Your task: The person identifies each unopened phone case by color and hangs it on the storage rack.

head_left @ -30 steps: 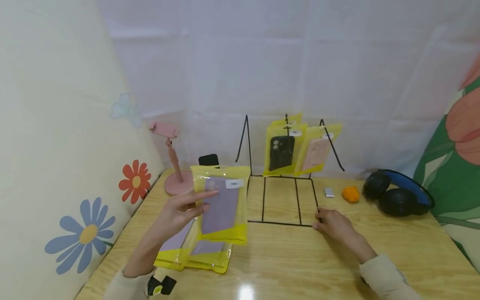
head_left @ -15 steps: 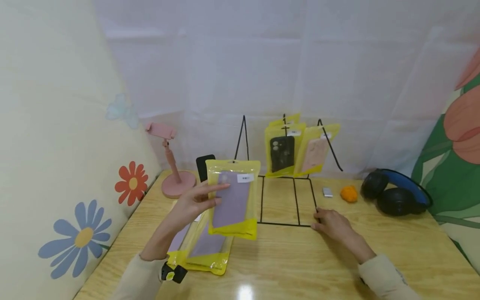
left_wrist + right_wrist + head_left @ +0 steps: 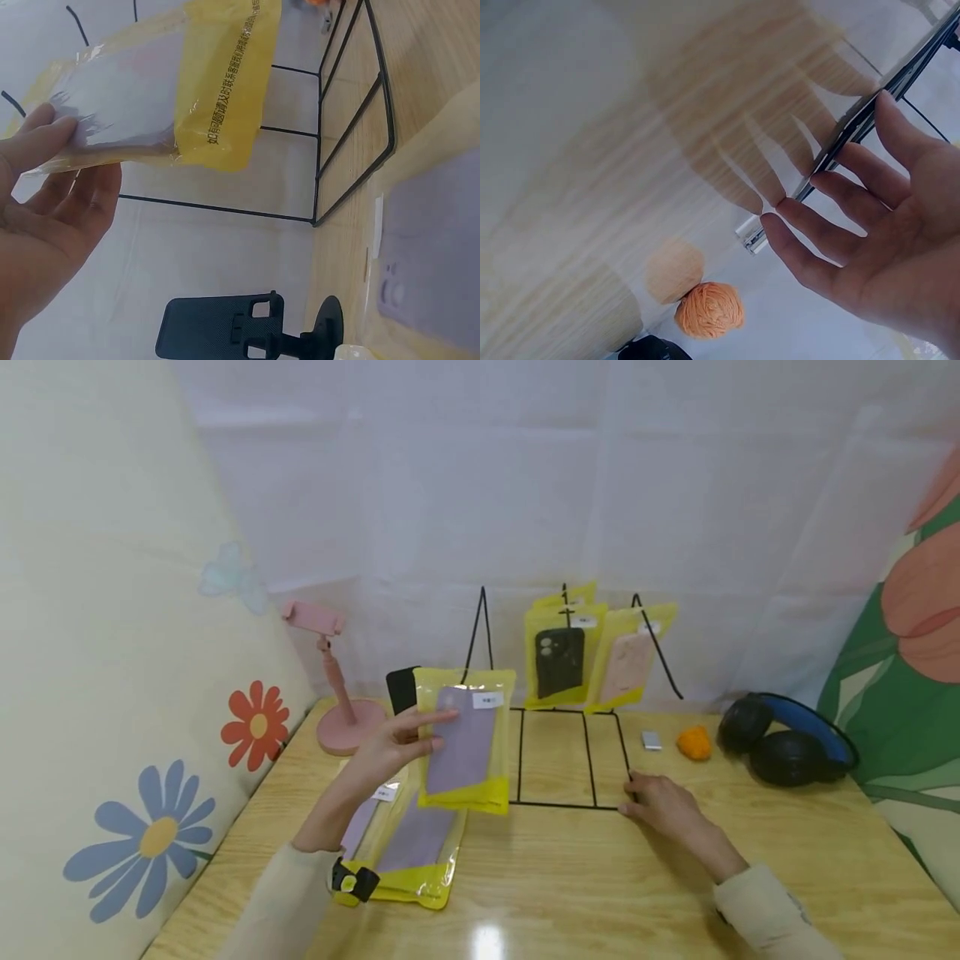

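My left hand (image 3: 386, 750) pinches a bagged purple phone case (image 3: 468, 747), thumb on one face and fingers behind in the left wrist view. The clear bag has yellow ends and a white label; its top edge overlaps the lower end of the left hook (image 3: 472, 639) of a black wire rack (image 3: 558, 806). My right hand (image 3: 663, 802) grips the right front corner of the rack's base, thumb and fingertips at the bar in the right wrist view. A bagged black phone case (image 3: 558, 664) hangs from the middle hook, a bagged pink one (image 3: 628, 667) from the right hook.
More bagged purple cases (image 3: 420, 847) lie on the table at front left. Behind them stand a pink phone stand (image 3: 348, 727) and a black phone-shaped piece (image 3: 401, 689). Right of the rack are a small silver-grey object (image 3: 651, 741), an orange ball (image 3: 694, 743) and black headphones (image 3: 787, 756).
My left hand has carried the bagged phone case right and up, bringing its top to the left hook. My right hand stays at the rack's corner.
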